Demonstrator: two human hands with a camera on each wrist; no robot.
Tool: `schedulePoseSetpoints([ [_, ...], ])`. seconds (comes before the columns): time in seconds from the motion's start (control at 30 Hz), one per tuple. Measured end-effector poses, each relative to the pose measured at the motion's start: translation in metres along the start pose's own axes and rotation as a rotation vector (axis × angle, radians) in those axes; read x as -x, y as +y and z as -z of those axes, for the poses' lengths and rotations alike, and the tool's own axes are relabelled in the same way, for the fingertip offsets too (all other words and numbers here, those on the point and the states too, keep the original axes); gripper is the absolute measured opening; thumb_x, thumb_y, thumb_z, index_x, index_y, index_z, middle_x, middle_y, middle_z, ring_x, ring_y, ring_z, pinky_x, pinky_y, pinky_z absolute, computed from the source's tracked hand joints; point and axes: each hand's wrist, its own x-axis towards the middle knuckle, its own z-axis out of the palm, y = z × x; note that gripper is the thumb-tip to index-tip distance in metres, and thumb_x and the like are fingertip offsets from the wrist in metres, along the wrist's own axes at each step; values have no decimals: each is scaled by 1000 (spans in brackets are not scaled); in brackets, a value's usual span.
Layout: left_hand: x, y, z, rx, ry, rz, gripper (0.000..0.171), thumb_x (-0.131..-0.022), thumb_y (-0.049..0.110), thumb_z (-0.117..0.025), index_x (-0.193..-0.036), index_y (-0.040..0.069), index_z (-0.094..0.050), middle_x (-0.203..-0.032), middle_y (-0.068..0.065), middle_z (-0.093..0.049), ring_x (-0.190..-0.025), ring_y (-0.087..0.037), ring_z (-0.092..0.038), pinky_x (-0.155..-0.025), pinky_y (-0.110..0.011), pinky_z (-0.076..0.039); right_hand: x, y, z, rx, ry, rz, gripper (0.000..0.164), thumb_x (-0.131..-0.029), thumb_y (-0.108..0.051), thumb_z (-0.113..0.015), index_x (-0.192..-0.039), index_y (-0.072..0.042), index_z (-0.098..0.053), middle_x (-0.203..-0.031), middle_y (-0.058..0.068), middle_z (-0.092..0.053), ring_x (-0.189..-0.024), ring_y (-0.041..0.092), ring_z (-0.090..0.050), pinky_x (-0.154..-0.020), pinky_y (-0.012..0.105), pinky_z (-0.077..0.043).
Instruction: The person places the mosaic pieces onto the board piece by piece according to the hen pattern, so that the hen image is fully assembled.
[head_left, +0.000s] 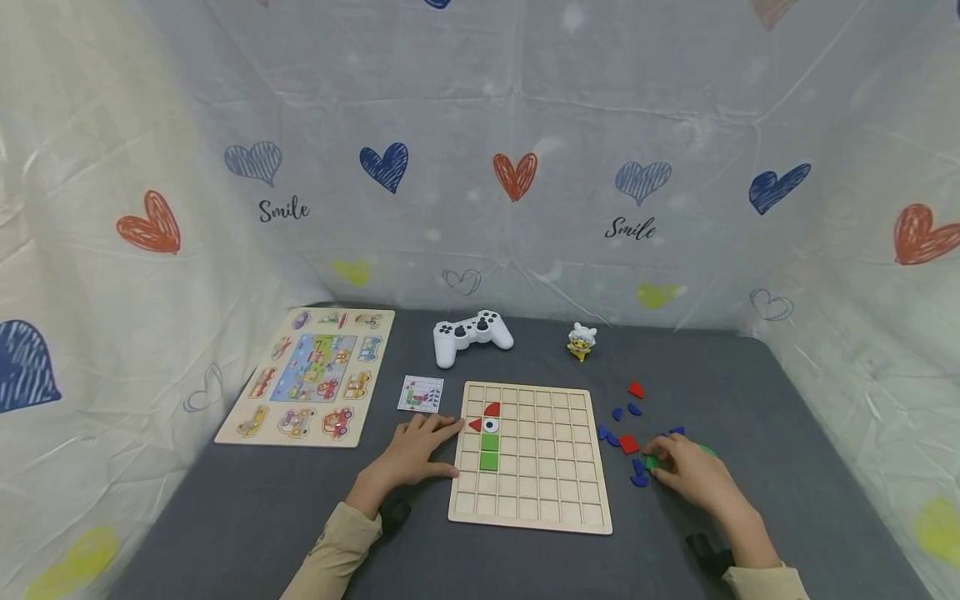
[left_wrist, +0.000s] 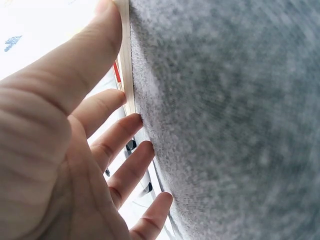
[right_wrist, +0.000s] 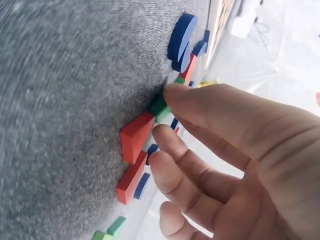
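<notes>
A wooden grid board (head_left: 536, 479) lies in front of me, with a red quarter-round piece (head_left: 492, 409), a red triangle (head_left: 476, 425), a white eye tile (head_left: 491, 425) and two green squares (head_left: 489, 461) at its upper left. My left hand (head_left: 415, 454) rests at the board's left edge, thumb and fingers extended; the left wrist view has the fingertips along its side. Right of the board, my right hand (head_left: 697, 475) pinches a green block (right_wrist: 160, 107) low at the cloth, thumb on its near face, index finger partly hidden. Red blocks (right_wrist: 136, 137) lie beside it.
Several blue rounded pieces (head_left: 639, 481) and a red square (head_left: 628, 444) lie between board and right hand. Behind are a pattern card (head_left: 421, 394), a white game controller (head_left: 472, 336) and a small figurine (head_left: 581, 342). A vehicle puzzle board (head_left: 375, 350) lies far left.
</notes>
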Motion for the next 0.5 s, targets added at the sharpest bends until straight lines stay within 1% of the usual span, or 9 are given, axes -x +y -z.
schedulePoseSetpoints([
  [0.13, 0, 1, 1, 2, 2, 1, 77, -77, 50, -67, -143, 21, -39, -138, -5, -42, -115, -28, -37, -95, -55, -28, -2, 1, 1, -16, 7, -8, 23, -78, -13, -71, -101, -10, -66, -88, 1, -64, -77, 18, -60, -62, 37, -48],
  [0.2, 1, 2, 2, 9, 2, 1, 77, -77, 49, -67, -143, 20, -39, -138, -6, -43, -115, -29, -37, -95, -56, -28, -2, -1, 2, -33, 9, -13, 23, -79, -14, -71, -102, -10, -66, -90, 2, -66, -78, 18, -61, -62, 36, -48],
  [0.27, 1, 3, 3, 11, 2, 0, 77, -77, 49, -68, -143, 20, -40, -138, -6, -43, -115, -29, -37, -96, -56, -27, -3, -4, 2, -56, 12, -2, 24, -80, -14, -70, -103, -9, -66, -90, 3, -67, -74, 15, -60, -59, 33, -47],
  [0.37, 2, 3, 3, 18, 0, 1, 77, -77, 48, -68, -142, 20, -40, -137, -6, -43, -115, -29, -38, -96, -57, -27, -4, -10, 3, -93, 18, 19, 25, -81, -14, -69, -105, -9, -65, -89, 2, -66, -65, 8, -54, -53, 26, -42],
  [0.43, 2, 3, 3, 14, -2, 3, 77, -77, 49, -68, -142, 20, -40, -138, -6, -43, -115, -29, -37, -96, -56, -27, -5, -13, 2, -122, 16, 35, 26, -82, -13, -68, -106, -8, -64, -88, 2, -65, -59, 6, -48, -49, 24, -39],
  [0.5, 2, 3, 2, 13, -2, 3, 77, -77, 49, -67, -143, 20, -40, -138, -6, -43, -115, -29, -37, -96, -57, -27, -7, -17, 1, -140, 10, 43, 25, -83, -13, -68, -107, -8, -64, -87, 0, -64, -57, 3, -45, -49, 23, -38],
])
